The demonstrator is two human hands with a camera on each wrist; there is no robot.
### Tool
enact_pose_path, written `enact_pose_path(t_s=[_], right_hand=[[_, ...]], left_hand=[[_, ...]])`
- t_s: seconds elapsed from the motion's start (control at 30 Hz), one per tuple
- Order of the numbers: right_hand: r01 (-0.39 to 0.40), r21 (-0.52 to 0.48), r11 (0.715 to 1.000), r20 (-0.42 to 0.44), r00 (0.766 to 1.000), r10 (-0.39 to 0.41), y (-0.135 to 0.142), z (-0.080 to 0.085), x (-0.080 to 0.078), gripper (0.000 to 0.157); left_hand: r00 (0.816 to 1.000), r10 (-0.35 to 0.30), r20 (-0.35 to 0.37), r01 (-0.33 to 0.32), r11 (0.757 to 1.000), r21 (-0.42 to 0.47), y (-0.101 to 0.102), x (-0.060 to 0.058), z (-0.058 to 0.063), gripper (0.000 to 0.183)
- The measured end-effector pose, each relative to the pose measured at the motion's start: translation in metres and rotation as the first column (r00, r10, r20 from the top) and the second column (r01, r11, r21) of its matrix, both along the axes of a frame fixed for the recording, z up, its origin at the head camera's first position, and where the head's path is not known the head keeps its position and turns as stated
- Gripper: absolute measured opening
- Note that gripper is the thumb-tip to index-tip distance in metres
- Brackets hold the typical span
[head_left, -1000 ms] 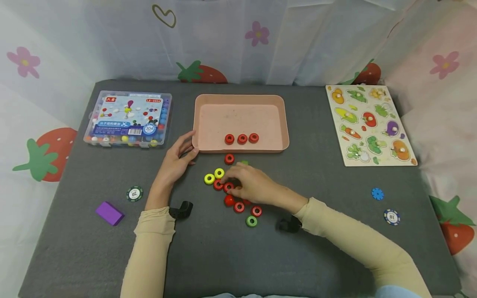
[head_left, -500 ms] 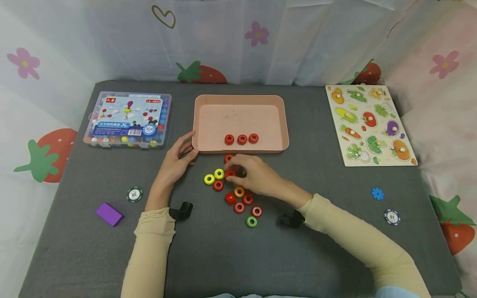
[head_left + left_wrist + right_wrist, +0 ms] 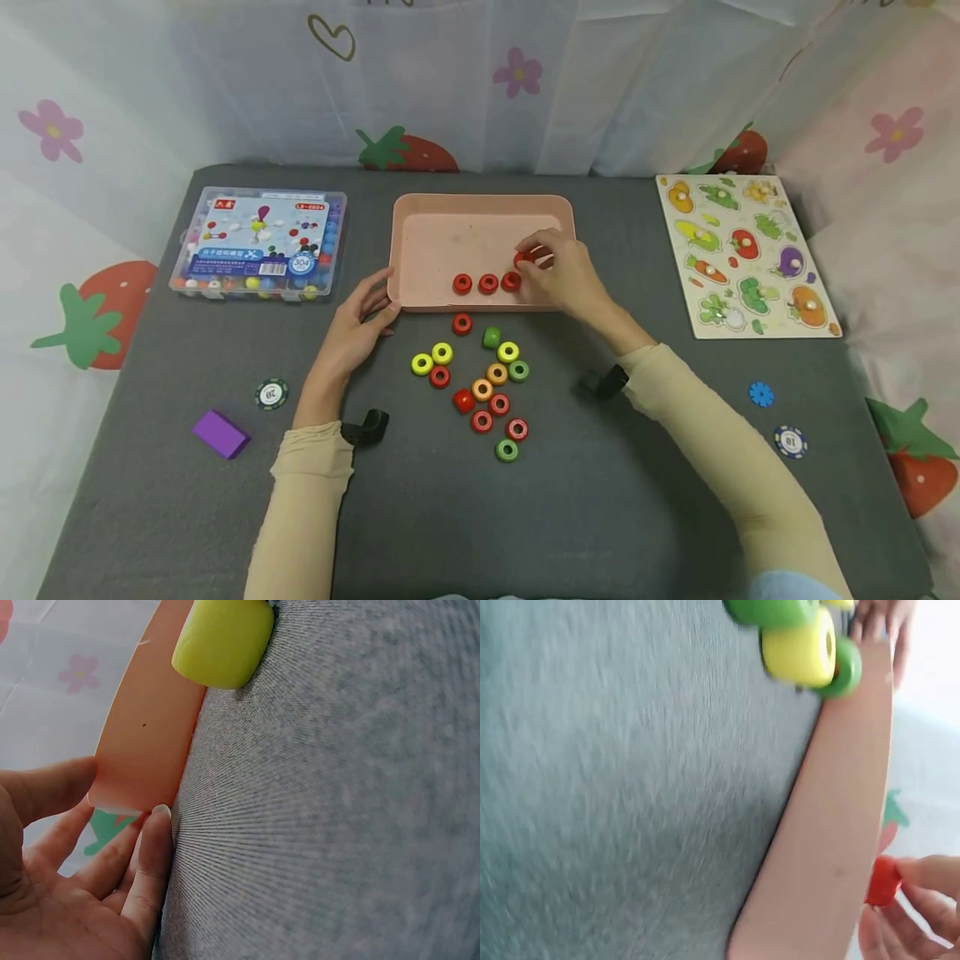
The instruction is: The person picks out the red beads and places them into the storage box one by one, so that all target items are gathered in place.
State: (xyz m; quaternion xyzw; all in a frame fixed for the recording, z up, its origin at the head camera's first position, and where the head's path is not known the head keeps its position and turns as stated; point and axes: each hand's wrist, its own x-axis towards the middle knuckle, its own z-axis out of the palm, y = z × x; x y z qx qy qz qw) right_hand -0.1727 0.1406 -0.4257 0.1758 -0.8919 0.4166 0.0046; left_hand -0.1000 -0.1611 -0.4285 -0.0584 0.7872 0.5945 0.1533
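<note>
My right hand (image 3: 566, 271) is over the right part of the pink tray (image 3: 480, 223), pinching a red bead (image 3: 523, 259) between thumb and fingers. The right wrist view shows this red bead (image 3: 883, 880) just past the tray's front wall. Under it, a row of red beads (image 3: 488, 284) lies along the front of the tray. At the tray's front left corner, my left hand (image 3: 360, 327) rests with thumb and fingertips against the wall, its fingers fairly straight. In front of the tray lie several loose red, yellow (image 3: 422, 364), orange (image 3: 482, 389) and green beads (image 3: 506, 451).
A clear box of coloured balls (image 3: 258, 243) stands back left, a vegetable puzzle board (image 3: 748, 254) back right. At left lie a purple block (image 3: 221, 434) and a dark green chip (image 3: 271, 393); at right, a blue disc (image 3: 761, 394) and a blue-white chip (image 3: 791, 442).
From the loose beads, my right hand has picked up a red bead and carried it back and right over the tray. My left hand has stayed at the tray's corner.
</note>
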Motion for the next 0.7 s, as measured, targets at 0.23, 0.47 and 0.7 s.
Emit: enact_pose_path(t_s=[0.23, 0.47, 0.7], right_hand=[[0.02, 0.1, 0.995, 0.089, 0.996, -0.029, 0.007, -0.01, -0.009, 0.016], [0.026, 0.185, 0.982, 0.109, 0.993, -0.047, 0.004, -0.014, -0.008, 0.019], [-0.027, 0.145, 0.989, 0.035, 0.999, 0.023, -0.005, 0.0, 0.006, 0.022]], left_hand=[[1.0, 0.006, -0.029, -0.006, 1.0, -0.001, -0.007, -0.008, -0.03, 0.057], [0.999, 0.006, -0.038, -0.006, 1.0, -0.008, -0.004, -0.006, -0.025, 0.057], [0.999, 0.015, -0.038, -0.015, 1.0, -0.001, -0.008, -0.009, -0.035, 0.057]])
